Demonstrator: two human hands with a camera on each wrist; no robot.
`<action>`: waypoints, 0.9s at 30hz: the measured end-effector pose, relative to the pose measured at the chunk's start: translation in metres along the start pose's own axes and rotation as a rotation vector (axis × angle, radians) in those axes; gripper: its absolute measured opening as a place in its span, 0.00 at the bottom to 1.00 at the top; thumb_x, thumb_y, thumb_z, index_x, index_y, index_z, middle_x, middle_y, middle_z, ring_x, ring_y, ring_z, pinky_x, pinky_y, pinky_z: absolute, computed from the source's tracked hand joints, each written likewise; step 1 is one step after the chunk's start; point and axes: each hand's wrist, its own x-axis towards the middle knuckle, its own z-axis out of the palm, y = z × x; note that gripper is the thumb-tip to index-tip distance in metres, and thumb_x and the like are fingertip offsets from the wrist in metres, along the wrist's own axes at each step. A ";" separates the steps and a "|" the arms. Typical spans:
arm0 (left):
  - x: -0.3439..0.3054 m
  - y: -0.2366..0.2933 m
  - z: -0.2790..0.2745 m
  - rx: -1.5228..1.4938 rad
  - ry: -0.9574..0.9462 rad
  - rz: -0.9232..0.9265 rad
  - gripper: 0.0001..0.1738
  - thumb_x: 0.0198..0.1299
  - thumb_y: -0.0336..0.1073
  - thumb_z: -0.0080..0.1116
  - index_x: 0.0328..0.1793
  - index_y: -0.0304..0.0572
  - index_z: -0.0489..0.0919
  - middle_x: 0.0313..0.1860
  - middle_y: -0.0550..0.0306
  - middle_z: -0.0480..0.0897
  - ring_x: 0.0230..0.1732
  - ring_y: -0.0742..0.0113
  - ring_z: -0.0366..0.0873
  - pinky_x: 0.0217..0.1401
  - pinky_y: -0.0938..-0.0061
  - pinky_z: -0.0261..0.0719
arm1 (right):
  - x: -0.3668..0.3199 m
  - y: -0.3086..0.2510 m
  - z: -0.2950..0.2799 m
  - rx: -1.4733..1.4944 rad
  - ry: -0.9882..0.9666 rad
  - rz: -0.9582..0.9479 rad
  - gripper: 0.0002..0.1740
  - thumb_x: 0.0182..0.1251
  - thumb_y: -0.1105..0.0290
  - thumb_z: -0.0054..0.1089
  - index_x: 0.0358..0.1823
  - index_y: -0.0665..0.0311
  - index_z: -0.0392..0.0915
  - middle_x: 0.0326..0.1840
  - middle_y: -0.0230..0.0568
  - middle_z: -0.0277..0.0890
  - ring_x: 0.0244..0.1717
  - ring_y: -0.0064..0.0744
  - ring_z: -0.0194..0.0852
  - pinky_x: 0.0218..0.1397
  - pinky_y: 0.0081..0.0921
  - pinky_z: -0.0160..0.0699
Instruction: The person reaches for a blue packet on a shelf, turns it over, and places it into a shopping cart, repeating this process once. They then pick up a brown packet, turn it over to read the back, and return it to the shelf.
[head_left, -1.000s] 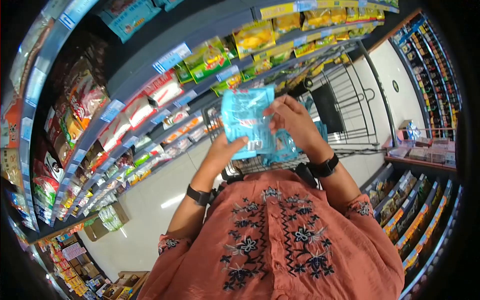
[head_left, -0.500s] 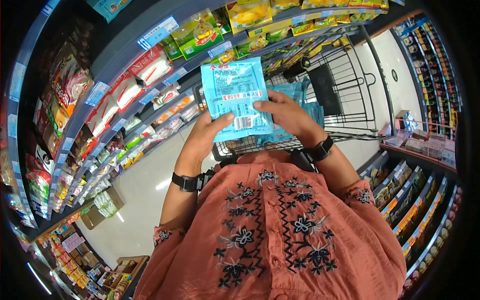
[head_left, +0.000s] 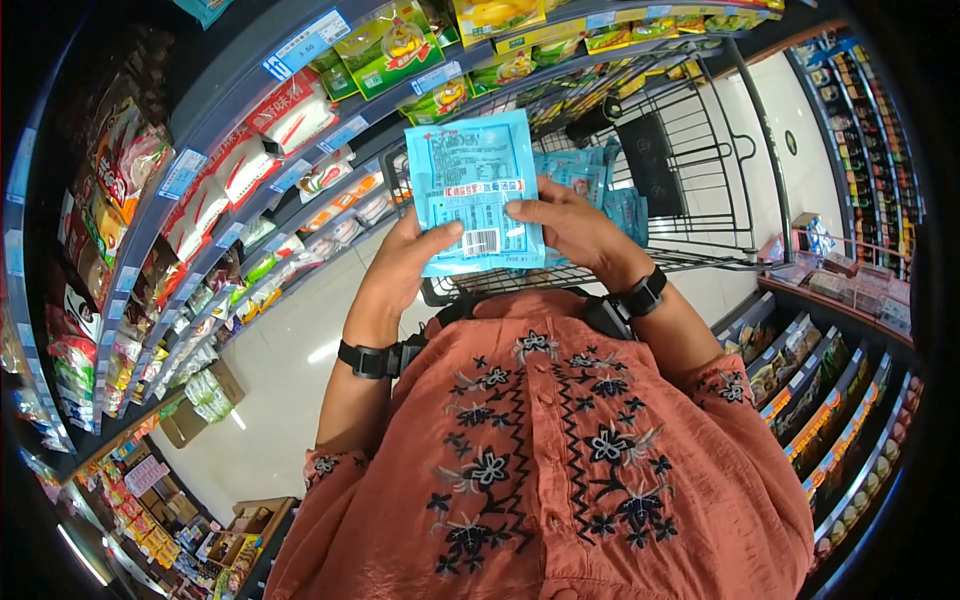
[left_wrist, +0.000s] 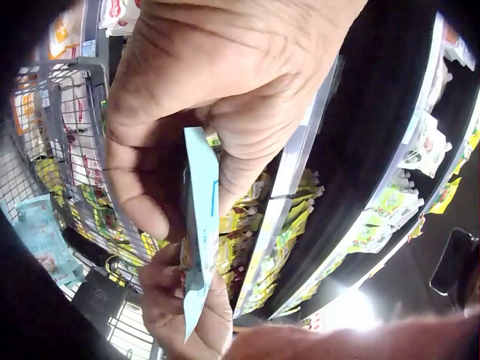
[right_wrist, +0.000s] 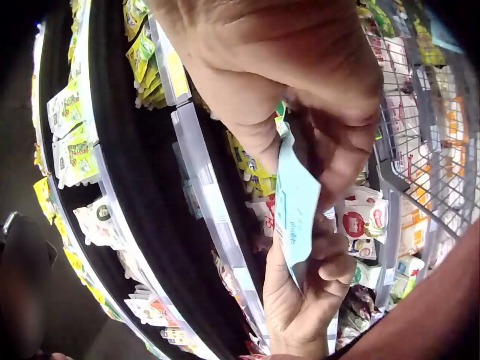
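Note:
A light blue plastic food packet (head_left: pixel 472 175) is held up over the near end of a shopping cart, its printed back with a barcode toward the head camera. My left hand (head_left: pixel 405 262) pinches its lower left side, thumb on the front face and fingers behind. On the right edge my right hand (head_left: pixel 585 235) grips it the same way, thumb flat on the print. From the side, the left wrist view shows the packet (left_wrist: pixel 201 217) edge-on between thumb and curled fingers. In the right wrist view the packet (right_wrist: pixel 296 199) runs between both hands too.
Several similar blue packets (head_left: pixel 625 205) lie in the black wire shopping cart (head_left: pixel 700 190). Shelves of bagged goods curve along the left and front, with a price tag strip (head_left: pixel 305 45) close by. A low display rack (head_left: pixel 815 400) stands at the right, an open carton (head_left: pixel 205 410) on the floor left.
The right hand, earlier at the packet's upper right, now grips its right edge. The packet has turned more squarely toward the head camera and shifted slightly left; the last half second shows little motion.

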 end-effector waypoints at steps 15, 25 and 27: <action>-0.011 0.014 -0.011 0.039 0.033 0.130 0.28 0.64 0.30 0.63 0.70 0.40 0.70 0.60 0.58 0.79 0.60 0.69 0.75 0.64 0.71 0.73 | -0.011 -0.022 0.039 -0.335 0.057 -0.057 0.26 0.67 0.68 0.65 0.66 0.61 0.73 0.61 0.34 0.78 0.60 0.25 0.72 0.66 0.28 0.68; -0.025 0.025 -0.030 0.040 0.048 0.156 0.27 0.64 0.28 0.60 0.70 0.42 0.71 0.61 0.58 0.80 0.62 0.69 0.75 0.65 0.69 0.72 | -0.006 -0.024 0.069 -0.405 0.095 -0.039 0.24 0.68 0.64 0.64 0.64 0.63 0.75 0.59 0.34 0.79 0.59 0.25 0.73 0.65 0.27 0.69; -0.029 0.028 -0.033 0.035 0.052 0.164 0.27 0.64 0.27 0.60 0.70 0.42 0.71 0.60 0.59 0.80 0.61 0.69 0.75 0.65 0.69 0.72 | -0.006 -0.026 0.078 -0.416 0.100 -0.030 0.24 0.69 0.63 0.63 0.64 0.63 0.75 0.58 0.35 0.79 0.59 0.24 0.73 0.64 0.27 0.69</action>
